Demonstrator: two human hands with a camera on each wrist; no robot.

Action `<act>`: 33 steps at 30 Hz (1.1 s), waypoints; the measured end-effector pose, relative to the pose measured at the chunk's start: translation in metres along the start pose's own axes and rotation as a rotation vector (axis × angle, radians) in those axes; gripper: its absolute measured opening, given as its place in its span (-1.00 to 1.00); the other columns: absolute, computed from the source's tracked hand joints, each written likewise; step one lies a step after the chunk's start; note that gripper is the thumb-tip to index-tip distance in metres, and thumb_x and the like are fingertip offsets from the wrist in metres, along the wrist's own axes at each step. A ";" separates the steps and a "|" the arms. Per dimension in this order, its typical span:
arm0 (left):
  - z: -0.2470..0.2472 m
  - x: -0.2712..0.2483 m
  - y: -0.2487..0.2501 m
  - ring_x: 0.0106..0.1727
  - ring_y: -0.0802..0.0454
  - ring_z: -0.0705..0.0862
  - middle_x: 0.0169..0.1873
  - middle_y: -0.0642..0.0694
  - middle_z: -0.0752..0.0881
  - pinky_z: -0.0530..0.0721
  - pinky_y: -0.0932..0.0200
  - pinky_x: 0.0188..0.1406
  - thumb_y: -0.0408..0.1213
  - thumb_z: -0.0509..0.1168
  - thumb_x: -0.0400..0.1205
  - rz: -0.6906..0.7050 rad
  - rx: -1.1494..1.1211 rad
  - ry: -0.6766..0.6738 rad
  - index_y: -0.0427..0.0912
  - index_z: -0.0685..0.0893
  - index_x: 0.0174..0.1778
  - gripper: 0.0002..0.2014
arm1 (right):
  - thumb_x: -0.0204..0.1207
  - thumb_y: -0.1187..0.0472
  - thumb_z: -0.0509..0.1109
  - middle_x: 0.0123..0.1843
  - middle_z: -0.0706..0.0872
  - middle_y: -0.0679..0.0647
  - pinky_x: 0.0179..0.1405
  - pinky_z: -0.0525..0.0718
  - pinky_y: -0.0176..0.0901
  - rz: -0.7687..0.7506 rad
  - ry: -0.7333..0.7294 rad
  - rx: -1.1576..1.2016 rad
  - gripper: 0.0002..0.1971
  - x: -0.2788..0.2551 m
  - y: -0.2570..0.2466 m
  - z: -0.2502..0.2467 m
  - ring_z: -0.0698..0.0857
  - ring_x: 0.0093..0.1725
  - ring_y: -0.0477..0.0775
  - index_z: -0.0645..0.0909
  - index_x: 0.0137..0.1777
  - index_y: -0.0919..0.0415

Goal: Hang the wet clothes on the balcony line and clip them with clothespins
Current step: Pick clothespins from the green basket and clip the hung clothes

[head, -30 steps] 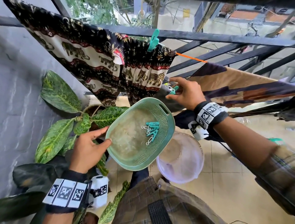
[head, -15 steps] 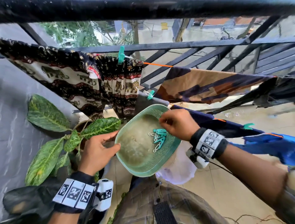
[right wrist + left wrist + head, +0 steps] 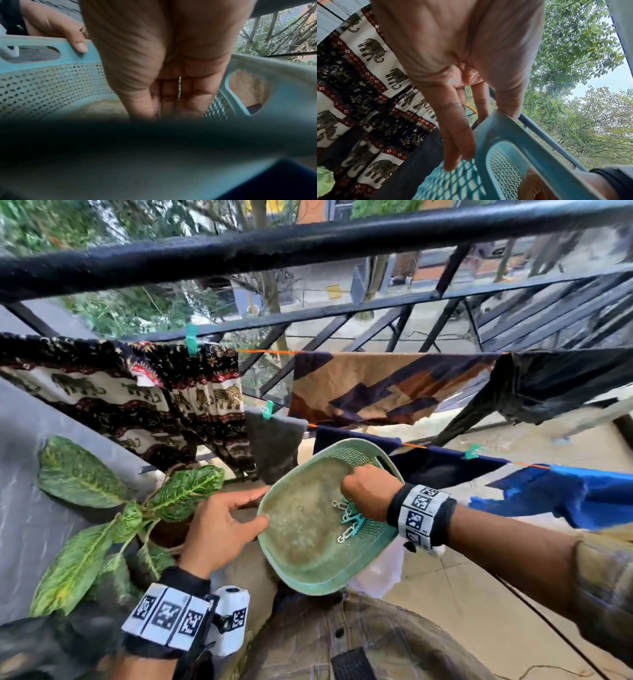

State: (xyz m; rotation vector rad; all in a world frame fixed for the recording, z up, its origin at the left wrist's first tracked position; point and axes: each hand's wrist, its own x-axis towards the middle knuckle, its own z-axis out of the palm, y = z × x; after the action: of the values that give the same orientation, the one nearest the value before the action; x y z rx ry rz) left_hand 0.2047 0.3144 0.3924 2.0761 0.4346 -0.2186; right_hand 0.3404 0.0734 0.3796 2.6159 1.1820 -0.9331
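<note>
- Our left hand (image 3: 219, 522) grasps the green basket (image 3: 308, 570) by its left rim, thumb inside.
- Our right hand (image 3: 371, 491) reaches into the basket onto the clothespins (image 3: 349, 518); we cannot tell whether it grasps any.

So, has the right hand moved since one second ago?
Yes. The right hand came down from the grey cloth on the line into the green basket, onto the clothespins.
</note>
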 end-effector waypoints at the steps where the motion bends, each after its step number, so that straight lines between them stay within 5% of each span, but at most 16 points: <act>1: 0.008 -0.004 0.003 0.20 0.39 0.71 0.09 0.29 0.79 0.70 0.09 0.29 -0.28 0.57 0.40 -0.002 -0.009 -0.001 0.15 0.81 0.20 -0.56 | 0.46 0.41 0.28 -0.02 0.75 0.31 -0.07 0.65 0.02 -0.005 -0.005 0.008 -0.82 -0.008 0.005 0.004 0.73 0.02 0.35 0.68 -0.03 0.27; 10: 0.057 -0.053 0.031 0.16 0.28 0.76 0.05 0.35 0.80 0.76 -0.05 0.19 0.02 0.49 0.27 -0.081 -0.064 0.042 0.38 0.78 0.12 -0.54 | 0.52 0.36 0.30 -0.01 0.75 0.28 -0.16 0.56 0.00 -0.048 0.072 -0.037 -0.85 -0.059 0.037 0.027 0.74 0.04 0.33 0.67 0.00 0.28; 14: 0.070 -0.069 0.041 0.11 0.44 0.72 -0.03 0.43 0.78 0.71 0.26 0.16 -0.37 0.57 0.44 -0.051 -0.045 0.076 0.45 0.76 -0.05 -0.52 | 0.37 0.24 0.45 -0.02 0.77 0.08 -0.02 0.55 -0.11 -0.128 0.204 0.136 -0.86 -0.078 0.049 0.024 0.71 0.05 0.19 0.75 -0.08 0.09; 22: 0.071 -0.066 0.045 0.03 0.56 0.69 -0.16 0.55 0.73 0.61 0.62 -0.14 -0.48 0.55 0.46 -0.036 -0.053 0.046 0.33 0.74 -0.01 -0.50 | 0.31 0.17 0.53 -0.22 0.72 -0.18 -0.17 0.50 -0.30 -0.247 0.415 0.414 -0.90 -0.095 0.062 0.019 0.60 -0.24 -0.18 0.68 -0.21 0.00; 26: 0.057 -0.045 0.036 0.08 0.43 0.73 -0.08 0.43 0.79 0.70 0.35 0.10 -0.38 0.59 0.42 -0.049 -0.006 0.037 0.33 0.78 0.02 -0.54 | 0.36 0.06 0.56 -0.17 0.77 -0.16 -0.12 0.62 -0.23 -0.190 0.471 0.473 -0.81 -0.089 0.062 0.016 0.70 -0.19 -0.16 0.70 -0.05 -0.03; 29: 0.045 -0.028 0.032 0.10 0.39 0.74 -0.05 0.37 0.80 0.73 0.11 0.19 -0.32 0.61 0.40 -0.070 0.011 0.040 0.31 0.81 0.06 -0.57 | 0.34 0.06 0.57 -0.10 0.77 -0.09 -0.04 0.64 -0.18 -0.121 0.446 0.489 -0.57 -0.081 0.058 0.014 0.71 -0.12 -0.04 0.63 0.22 -0.04; 33: 0.036 -0.009 0.030 0.00 0.65 0.64 -0.24 0.62 0.69 0.61 0.50 0.03 -0.38 0.60 0.42 -0.028 -0.011 0.033 0.41 0.73 -0.07 -0.52 | 0.32 0.04 0.51 -0.06 0.77 -0.07 -0.04 0.69 -0.14 -0.087 0.447 0.473 -0.59 -0.066 0.051 0.010 0.73 -0.11 -0.01 0.68 0.20 -0.01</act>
State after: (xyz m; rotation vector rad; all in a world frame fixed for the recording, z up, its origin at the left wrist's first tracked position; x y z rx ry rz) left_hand 0.2092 0.2671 0.4004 2.0666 0.4839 -0.1985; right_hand 0.3383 -0.0072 0.4030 3.3076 1.3040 -0.7320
